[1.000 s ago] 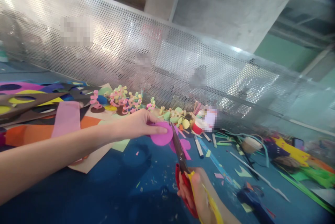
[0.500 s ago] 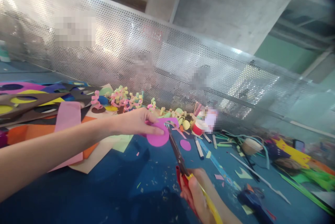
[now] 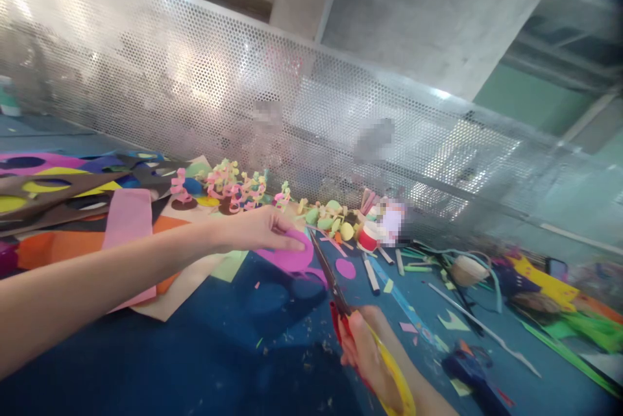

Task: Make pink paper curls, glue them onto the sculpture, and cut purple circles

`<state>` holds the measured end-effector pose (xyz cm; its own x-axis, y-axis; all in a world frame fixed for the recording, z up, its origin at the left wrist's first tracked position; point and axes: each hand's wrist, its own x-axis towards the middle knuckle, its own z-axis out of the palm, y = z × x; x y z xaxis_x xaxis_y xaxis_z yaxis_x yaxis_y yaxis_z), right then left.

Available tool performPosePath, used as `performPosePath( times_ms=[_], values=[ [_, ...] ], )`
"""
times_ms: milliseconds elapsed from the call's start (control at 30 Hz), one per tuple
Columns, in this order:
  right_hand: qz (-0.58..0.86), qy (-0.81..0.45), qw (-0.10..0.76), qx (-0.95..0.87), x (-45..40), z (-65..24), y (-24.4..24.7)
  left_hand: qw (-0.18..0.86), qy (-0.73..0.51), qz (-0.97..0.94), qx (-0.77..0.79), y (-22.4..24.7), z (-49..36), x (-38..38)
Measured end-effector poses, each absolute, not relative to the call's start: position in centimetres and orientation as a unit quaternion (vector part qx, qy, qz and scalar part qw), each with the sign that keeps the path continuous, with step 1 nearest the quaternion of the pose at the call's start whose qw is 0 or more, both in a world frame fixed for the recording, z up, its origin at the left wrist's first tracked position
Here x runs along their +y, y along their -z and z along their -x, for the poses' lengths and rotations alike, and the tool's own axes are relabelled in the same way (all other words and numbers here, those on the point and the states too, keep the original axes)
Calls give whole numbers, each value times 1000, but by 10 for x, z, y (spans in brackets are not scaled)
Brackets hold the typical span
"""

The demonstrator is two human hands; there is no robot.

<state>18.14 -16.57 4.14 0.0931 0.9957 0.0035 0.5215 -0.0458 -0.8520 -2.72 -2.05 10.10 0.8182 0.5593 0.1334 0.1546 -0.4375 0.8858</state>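
My left hand point(image 3: 265, 231) pinches a piece of purple paper point(image 3: 294, 259) between thumb and fingers, above the blue tabletop. A narrow curved strip of the paper hangs down at its right. My right hand point(image 3: 365, 351) is wrapped round the red and yellow handles of a pair of scissors point(image 3: 333, 280). The dark blades point up and away, their tips close to the right edge of the paper; whether they touch it I cannot tell. A small purple paper disc point(image 3: 345, 268) lies on the table just right of the blades.
Cut coloured sheets point(image 3: 63, 189) pile up at the left. Curled paper decorations point(image 3: 228, 182) line the back, before a perforated metal screen point(image 3: 302, 98). A red and white roll point(image 3: 368, 236), paper strips, a dark blue tool point(image 3: 472, 374) and a phone point(image 3: 556, 269) lie to the right.
The purple paper has turned in my left hand; its cut strip, formerly at the upper right by the blades, now hangs lower. The scissors have shifted slightly, their blades now beside the paper's edge.
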Motion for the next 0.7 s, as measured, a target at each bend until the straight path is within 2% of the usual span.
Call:
performPosePath(
  times_ms=[100, 167, 200, 267, 333, 400, 567, 700],
  values=[
    [597, -377, 417, -572, -158, -185, -35, 525, -254, -779, 231, -92, 21, -20],
    [599, -369, 411, -580, -152, -188, -35, 584, -278, -719, 254, -83, 15, -18],
    [626, -330, 376, -598, -149, -190, -37, 615, -286, -687, 262, -76, 13, -17],
    [702, -194, 252, -638, -143, -194, -41, 649, -305, -645, 263, -61, 8, -14],
    [754, -54, 117, -644, -140, -197, -44, 637, -321, -646, 274, -43, 3, -9],
    [779, 28, 38, -625, -139, -199, -44, 618, -333, -651, 287, -26, 0, -7],
    [803, 74, -36, -591, -139, -207, -38, 572, -335, -680, 313, -7, -1, -11],
    [804, 67, -52, -588, -137, -210, -37, 537, -319, -701, 344, -13, 1, -19]
  ],
)
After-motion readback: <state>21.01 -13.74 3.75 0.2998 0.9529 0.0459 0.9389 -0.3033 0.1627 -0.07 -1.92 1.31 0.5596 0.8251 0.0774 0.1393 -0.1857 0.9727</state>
